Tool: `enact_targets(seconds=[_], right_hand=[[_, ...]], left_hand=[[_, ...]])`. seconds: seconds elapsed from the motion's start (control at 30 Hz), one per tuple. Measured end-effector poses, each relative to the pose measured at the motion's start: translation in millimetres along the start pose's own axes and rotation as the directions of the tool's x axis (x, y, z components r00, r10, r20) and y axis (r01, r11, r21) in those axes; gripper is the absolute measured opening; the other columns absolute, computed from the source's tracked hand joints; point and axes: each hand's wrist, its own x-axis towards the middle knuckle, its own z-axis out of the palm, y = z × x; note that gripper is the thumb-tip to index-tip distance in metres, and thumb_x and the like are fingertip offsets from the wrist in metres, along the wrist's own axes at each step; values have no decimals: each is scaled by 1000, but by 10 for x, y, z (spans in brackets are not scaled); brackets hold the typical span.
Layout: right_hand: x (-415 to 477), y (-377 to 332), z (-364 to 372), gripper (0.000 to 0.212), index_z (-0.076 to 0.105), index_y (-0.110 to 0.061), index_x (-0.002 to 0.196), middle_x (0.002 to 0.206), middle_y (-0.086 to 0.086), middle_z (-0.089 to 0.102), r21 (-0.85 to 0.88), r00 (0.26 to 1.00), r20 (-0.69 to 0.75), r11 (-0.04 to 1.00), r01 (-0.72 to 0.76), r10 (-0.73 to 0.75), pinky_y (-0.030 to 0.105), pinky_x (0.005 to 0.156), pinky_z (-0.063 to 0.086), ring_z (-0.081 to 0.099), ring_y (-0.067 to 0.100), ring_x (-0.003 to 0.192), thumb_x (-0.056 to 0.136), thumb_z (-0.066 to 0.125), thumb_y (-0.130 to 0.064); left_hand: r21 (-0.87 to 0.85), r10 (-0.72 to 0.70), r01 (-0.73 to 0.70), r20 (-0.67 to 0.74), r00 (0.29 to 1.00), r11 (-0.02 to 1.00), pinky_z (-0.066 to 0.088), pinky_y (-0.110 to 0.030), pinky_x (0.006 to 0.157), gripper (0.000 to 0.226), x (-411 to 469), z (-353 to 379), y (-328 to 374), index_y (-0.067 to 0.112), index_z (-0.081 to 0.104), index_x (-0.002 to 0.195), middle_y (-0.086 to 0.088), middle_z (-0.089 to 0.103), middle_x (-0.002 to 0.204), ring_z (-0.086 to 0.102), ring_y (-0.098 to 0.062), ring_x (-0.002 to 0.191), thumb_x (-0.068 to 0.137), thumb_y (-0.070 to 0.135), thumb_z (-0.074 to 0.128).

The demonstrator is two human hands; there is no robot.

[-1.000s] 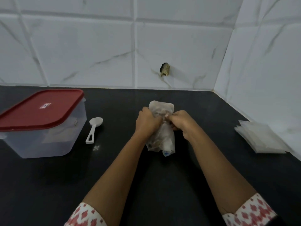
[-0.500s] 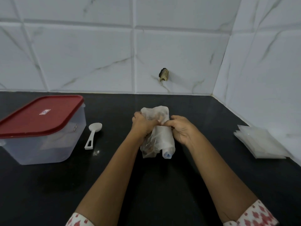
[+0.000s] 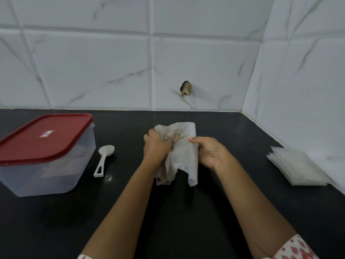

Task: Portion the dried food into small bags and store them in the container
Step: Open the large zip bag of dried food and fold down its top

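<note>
Black tabletop (image 3: 56, 221), white tiles (image 3: 93, 62); at its middle sits the crumpled food bag (image 3: 183, 161), left hand (image 3: 155, 146) in a clenched grip on its neck, right hand (image 3: 211, 153) pinching the rim. Best spread the mouth wide, bag upright

Home kitchen: black tabletop (image 3: 186, 230) in corner w/ white marble-look wall tiles (image 3: 93, 71); red-lidded storage container (image 3: 44, 156) at 9 o'clock, scoop (image 3: 103, 160) beside.

We log one black countertop (image 3: 56, 221). Above its back edge and right side we record white, grey-veined wall tiles (image 3: 93, 71). One dark ragged mark (image 3: 185, 88) sits on them, a little above that back edge.
</note>
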Motion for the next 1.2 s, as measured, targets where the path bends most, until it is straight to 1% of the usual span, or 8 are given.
enact_targets(seconds=[0.13,0.23,0.3,0.43,0.7,0.8,1.07,1.2], right_hand=[[1,-6,-10,25,61,5,108,93,17,67,-104,997,-25,993,65,-68,37,75,55,65,27,81,82,59,7],[18,-6,-15,35,58,-2,113,102,19,66,-167,990,-76,981,103,-117,41,77,55,64,30,84,80,59,10],[32,-12,-9,39,57,-2,119,106,21,66,-182,990,-81,978,101,-117,39,73,56,65,30,85,81,58,7],[9,-62,-18,27,61,2,111,81,17,69,-71,995,-86,996,47,-53,30,55,56,68,24,64,93,47,-12],[-36,-175,-153,27,57,11,110,93,22,59,9,991,-131,999,40,-39,39,70,53,60,29,79,94,39,-1],[-42,-198,-171,17,61,6,94,87,18,61,-6,996,-88,999,33,-33,38,76,53,60,26,79,92,49,-5],[-93,-203,-212,13,61,-3,87,80,11,62,-54,998,-58,998,13,-16,31,63,56,61,21,72,92,53,-13],[-101,-232,-223,9,61,-3,85,79,10,60,-56,998,-70,998,-3,-1,31,64,56,59,21,72,90,56,-9]], left_hand=[[287,213,-172,-117,970,942,29,-40,107,64,-123,-24,79,14,30,141,-12,26,143,28,-31,131,88,36,58],[140,442,-433,-39,896,890,41,-19,90,32,-164,12,173,16,56,121,-2,47,121,48,-15,109,89,18,57],[35,438,-443,87,895,896,44,-13,77,22,-220,75,212,14,62,112,3,57,104,55,-8,89,91,18,55],[60,370,-384,165,914,922,52,-30,88,29,-225,199,172,13,59,115,-4,65,107,63,-16,92,91,29,58],[163,303,-342,225,926,925,51,-32,78,45,-232,210,146,11,63,95,2,62,79,60,-14,77,88,53,50],[162,298,-331,198,934,929,52,-32,78,43,-260,235,155,16,59,94,4,62,80,61,-14,79,88,57,47],[-13,286,-290,217,933,957,47,-26,69,12,-231,266,129,15,54,99,5,55,79,53,-11,76,91,24,57],[-24,259,-259,181,949,966,49,-29,77,19,-201,246,129,13,51,111,4,54,85,54,-13,83,92,16,54]])
